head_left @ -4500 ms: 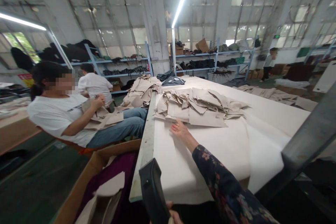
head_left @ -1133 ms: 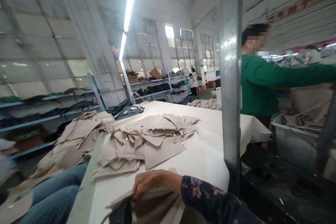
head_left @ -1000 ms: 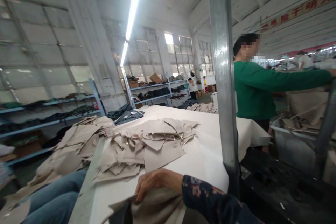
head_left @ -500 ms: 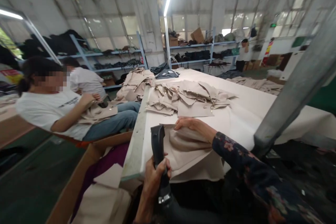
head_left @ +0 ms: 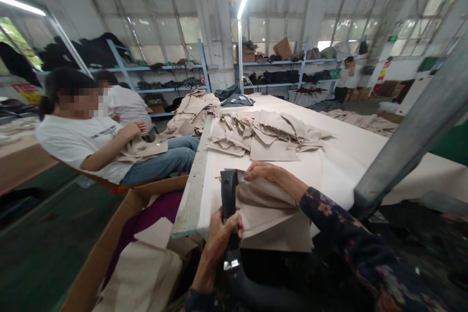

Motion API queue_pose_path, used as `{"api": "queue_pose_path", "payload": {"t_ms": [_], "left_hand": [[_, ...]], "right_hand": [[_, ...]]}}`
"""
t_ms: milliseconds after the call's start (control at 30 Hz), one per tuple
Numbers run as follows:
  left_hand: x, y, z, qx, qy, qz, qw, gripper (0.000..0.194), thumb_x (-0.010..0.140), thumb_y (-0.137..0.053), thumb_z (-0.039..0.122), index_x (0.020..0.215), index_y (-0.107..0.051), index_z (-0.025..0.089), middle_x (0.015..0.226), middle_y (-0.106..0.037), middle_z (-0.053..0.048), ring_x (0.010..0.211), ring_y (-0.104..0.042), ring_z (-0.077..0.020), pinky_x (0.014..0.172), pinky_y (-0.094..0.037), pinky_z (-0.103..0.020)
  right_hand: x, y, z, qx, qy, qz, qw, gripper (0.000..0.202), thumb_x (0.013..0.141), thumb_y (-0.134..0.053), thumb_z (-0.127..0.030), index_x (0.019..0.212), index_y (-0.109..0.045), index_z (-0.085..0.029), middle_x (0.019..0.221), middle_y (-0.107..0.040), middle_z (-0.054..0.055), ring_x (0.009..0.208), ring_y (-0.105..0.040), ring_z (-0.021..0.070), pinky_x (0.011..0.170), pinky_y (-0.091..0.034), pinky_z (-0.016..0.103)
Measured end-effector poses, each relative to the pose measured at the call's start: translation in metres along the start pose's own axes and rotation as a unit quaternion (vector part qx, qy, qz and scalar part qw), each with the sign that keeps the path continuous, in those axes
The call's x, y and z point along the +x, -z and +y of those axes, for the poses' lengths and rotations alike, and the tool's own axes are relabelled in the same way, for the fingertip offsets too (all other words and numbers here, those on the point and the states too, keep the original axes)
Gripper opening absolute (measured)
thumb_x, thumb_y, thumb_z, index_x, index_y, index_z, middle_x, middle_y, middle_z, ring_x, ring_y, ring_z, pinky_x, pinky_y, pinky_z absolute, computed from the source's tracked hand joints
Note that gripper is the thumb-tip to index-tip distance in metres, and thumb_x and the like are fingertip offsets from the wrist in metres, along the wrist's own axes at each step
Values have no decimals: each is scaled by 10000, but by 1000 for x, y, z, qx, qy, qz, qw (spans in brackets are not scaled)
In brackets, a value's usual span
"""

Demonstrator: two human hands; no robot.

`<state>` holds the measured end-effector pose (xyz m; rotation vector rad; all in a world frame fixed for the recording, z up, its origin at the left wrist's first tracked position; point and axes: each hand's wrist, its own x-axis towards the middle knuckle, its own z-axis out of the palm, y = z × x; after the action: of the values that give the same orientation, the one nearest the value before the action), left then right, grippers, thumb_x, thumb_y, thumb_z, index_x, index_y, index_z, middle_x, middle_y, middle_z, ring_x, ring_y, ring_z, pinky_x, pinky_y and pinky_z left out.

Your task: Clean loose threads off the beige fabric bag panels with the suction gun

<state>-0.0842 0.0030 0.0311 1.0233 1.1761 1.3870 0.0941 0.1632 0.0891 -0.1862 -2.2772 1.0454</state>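
My left hand (head_left: 218,239) is wrapped round a black vacuum hose nozzle (head_left: 229,190), with a metal clamp below the grip. The nozzle's flat head points up and rests against the left edge of a beige fabric piece (head_left: 266,204). My right hand (head_left: 266,171) grips the top edge of that fabric, fingers bent over it and the cloth bunched below. The fabric lies at the near edge of the pale worktable (head_left: 310,168), its lower part hanging over. My right fingertips are partly hidden by the folds.
A heap of beige pieces with metal bits (head_left: 270,134) lies further up the table. A cardboard box (head_left: 87,253) holding beige and purple cloth stands at left. A seated co-worker (head_left: 84,136) handles beige cloth. A slanted metal post (head_left: 409,126) rises at right.
The nozzle head has shifted right, closer against the fabric's left edge and my right hand. My right hand keeps its hold on the cloth. The whole view has swung slightly left.
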Motion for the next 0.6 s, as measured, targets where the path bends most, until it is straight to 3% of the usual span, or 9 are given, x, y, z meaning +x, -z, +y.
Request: {"api": "queue_pose_path", "payload": {"t_ms": [100, 200, 300, 400, 500, 600], "left_hand": [[-4, 1, -6, -20, 4, -30, 999, 380, 762, -634, 438, 964, -519, 137, 592, -564, 34, 392, -493, -95, 369, -405, -219], [-3, 2, -5, -35, -2, -14, 999, 378, 762, -633, 442, 958, -523, 138, 608, -561, 32, 404, -500, -96, 374, -404, -219], [0, 1, -2, -26, 2, 15, 1000, 367, 760, -634, 438, 947, -519, 144, 587, -552, 39, 391, -484, -90, 364, -392, -209], [1, -3, -4, -16, 4, 1, 1000, 363, 760, -631, 436, 950, -517, 147, 582, -558, 36, 394, -494, -95, 367, -397, -209], [1, -5, -6, -1, -2, -1, 1000, 361, 764, -623, 435, 955, -516, 149, 600, -578, 24, 410, -522, -108, 378, -416, -220], [4, -2, -2, 5, -7, 47, 999, 354, 756, -629, 428, 942, -517, 148, 568, -573, 31, 400, -520, -113, 386, -436, -233]], "right_hand": [[6, -3, 9, 13, -65, 16, 998, 164, 876, -568, -250, 896, -714, -178, 975, -650, 61, 937, -610, 187, 900, -460, 323], [8, -3, 14, 19, -109, 18, 994, 116, 823, -641, -273, 855, -717, -191, 910, -656, 36, 867, -618, 182, 846, -484, 310], [1, -3, 9, 14, -56, -3, 998, 199, 893, -555, -304, 896, -723, -197, 1026, -643, 48, 940, -609, 182, 902, -457, 325], [-3, -9, 4, 20, -14, 19, 1000, 247, 924, -510, -336, 939, -714, -196, 1041, -636, 60, 968, -605, 184, 929, -445, 341], [-3, -15, 5, 20, -21, 53, 998, 211, 893, -560, -350, 909, -711, -203, 989, -643, 54, 949, -611, 189, 911, -460, 341], [-4, -11, 5, 4, -50, 72, 996, 166, 863, -592, -327, 857, -718, -219, 954, -650, 40, 929, -609, 190, 891, -467, 335]]}}
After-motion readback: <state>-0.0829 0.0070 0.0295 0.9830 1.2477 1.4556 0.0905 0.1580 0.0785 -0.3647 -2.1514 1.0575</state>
